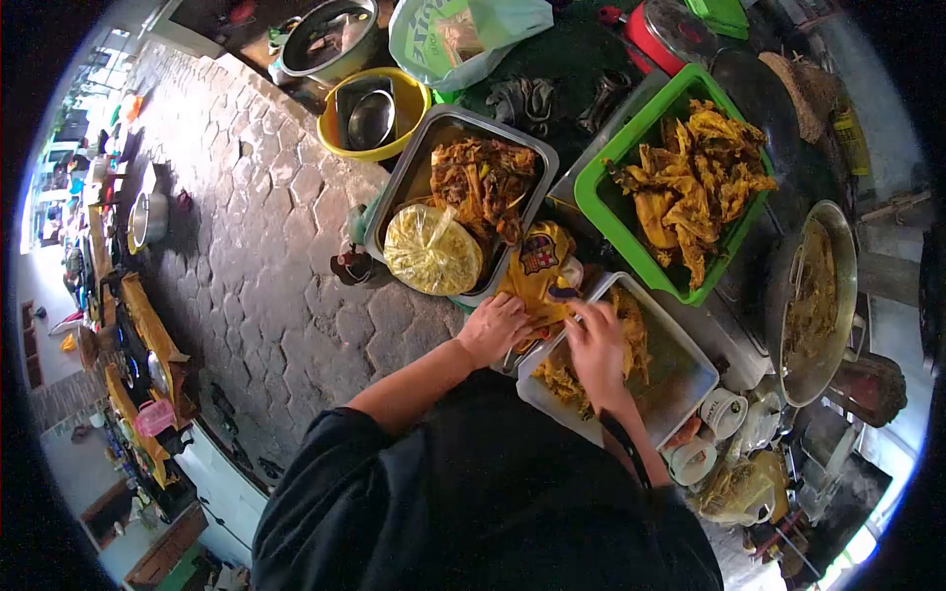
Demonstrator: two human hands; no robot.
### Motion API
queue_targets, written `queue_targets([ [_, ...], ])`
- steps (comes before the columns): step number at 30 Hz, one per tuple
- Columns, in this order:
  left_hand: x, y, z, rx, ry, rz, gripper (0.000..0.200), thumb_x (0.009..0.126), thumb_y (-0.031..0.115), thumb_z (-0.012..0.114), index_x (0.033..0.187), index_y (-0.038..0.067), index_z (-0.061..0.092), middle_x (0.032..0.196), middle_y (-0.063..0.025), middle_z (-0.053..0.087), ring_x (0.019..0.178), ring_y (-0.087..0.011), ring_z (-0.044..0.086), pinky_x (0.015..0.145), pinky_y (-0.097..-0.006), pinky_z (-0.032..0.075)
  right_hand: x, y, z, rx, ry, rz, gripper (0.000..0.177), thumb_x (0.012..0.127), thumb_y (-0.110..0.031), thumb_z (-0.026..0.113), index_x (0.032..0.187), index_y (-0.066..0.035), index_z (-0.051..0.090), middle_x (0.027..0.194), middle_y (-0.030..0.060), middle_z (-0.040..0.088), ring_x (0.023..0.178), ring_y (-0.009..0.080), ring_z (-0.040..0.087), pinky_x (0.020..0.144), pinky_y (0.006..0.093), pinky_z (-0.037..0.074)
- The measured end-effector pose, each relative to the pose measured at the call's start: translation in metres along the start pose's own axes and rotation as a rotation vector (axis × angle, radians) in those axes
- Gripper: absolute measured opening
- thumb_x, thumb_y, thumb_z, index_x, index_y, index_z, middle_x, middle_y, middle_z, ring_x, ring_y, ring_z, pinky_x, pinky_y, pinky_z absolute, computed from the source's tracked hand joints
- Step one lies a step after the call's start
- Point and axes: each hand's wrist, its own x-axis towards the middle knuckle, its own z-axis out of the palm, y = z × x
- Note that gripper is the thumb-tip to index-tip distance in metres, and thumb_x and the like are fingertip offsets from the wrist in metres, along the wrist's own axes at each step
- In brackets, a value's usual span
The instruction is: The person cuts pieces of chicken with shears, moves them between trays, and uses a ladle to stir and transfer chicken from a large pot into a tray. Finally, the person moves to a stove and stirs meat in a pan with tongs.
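- One yellow cloth [530, 288], Barcelona-style crest [540, 253] showing!
- Left hand [493, 330]: fingers curled against it; right hand [597, 347]: fingers bent; both grips unclear!
- One lettered bag [416, 37]!

left of the metal tray's [412, 172] left edge, a hand could pass above the paved floor [246, 217]; a knotted bag [434, 248] blocks that tray's near end; the yellow cloth [540, 286] clogs the gap between its right edge and the tub [670, 379]; over the tub's left half the right hand [594, 345] bars the way; its right half offers reaching room, though a white bucket [724, 414] crowds the right corner.
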Motion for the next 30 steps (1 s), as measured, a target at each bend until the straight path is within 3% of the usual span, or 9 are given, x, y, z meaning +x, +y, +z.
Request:
queue_targets([
  [3,-0.008,-0.002,-0.038,-0.165,-0.068,0.02,0.021,0.079,0.02,0.062,0.096,0.007,0.061,0.101,-0.0083,0.053,0.095,-0.0277,0.049,0.085,-0.0388,0.042,0.069,0.001,0.069,0.037,0.037,-0.062,0.016,0.079,-0.006,0.064,0.095,-0.004,0.061,0.085,0.0114,0.056,0.072,0.0269,0.058,0.062,0.0337,0.047],
  [6,-0.018,-0.01,-0.076,-0.293,0.033,0.064,0.026,0.077,0.013,0.064,0.102,0.006,0.06,0.103,-0.0105,0.055,0.092,-0.0306,0.054,0.08,-0.0395,0.046,0.125,0.002,0.105,0.046,0.05,-0.013,0.012,0.08,-0.008,0.064,0.09,-0.003,0.06,0.084,0.0115,0.056,0.07,0.0272,0.058,0.062,0.0349,0.047],
  [8,-0.027,-0.02,-0.093,-0.291,0.065,0.058,0.026,0.077,0.01,0.064,0.102,0.006,0.06,0.102,-0.0108,0.055,0.09,-0.0306,0.055,0.078,-0.0393,0.047,0.149,0.007,0.121,0.048,-0.054,0.071,0.011,0.083,-0.011,0.06,0.091,-0.004,0.061,0.088,0.0126,0.056,0.073,0.0297,0.06,0.064,0.0396,0.049],
  [11,-0.041,-0.034,-0.11,-0.255,0.116,0.023,0.025,0.075,0.009,0.064,0.1,0.005,0.059,0.101,-0.0106,0.055,0.088,-0.0296,0.055,0.076,-0.0386,0.047,0.17,0.016,0.139,0.015,-0.119,0.118,0.009,0.082,-0.011,0.061,0.086,-0.003,0.062,0.087,0.0124,0.056,0.071,0.0301,0.059,0.064,0.04,0.05],
  [20,-0.062,-0.066,-0.133,-0.221,0.168,-0.042,0.024,0.073,0.007,0.063,0.097,0.004,0.06,0.098,-0.0104,0.055,0.087,-0.0286,0.056,0.075,-0.0383,0.048,0.186,0.019,0.155,-0.036,-0.212,0.178,0.008,0.08,-0.012,0.063,0.083,-0.004,0.062,0.09,0.0107,0.057,0.074,0.031,0.06,0.067,0.0407,0.049],
  [30,-0.058,-0.074,-0.142,-0.219,0.173,-0.035,0.027,0.072,0.001,0.063,0.098,0.004,0.059,0.1,-0.0117,0.054,0.087,-0.0303,0.055,0.074,-0.0393,0.049,0.199,0.011,0.144,-0.184,-0.4,0.064,0.012,0.082,-0.012,0.059,0.081,-0.001,0.057,0.09,0.0137,0.056,0.078,0.0331,0.059,0.069,0.0446,0.049],
])
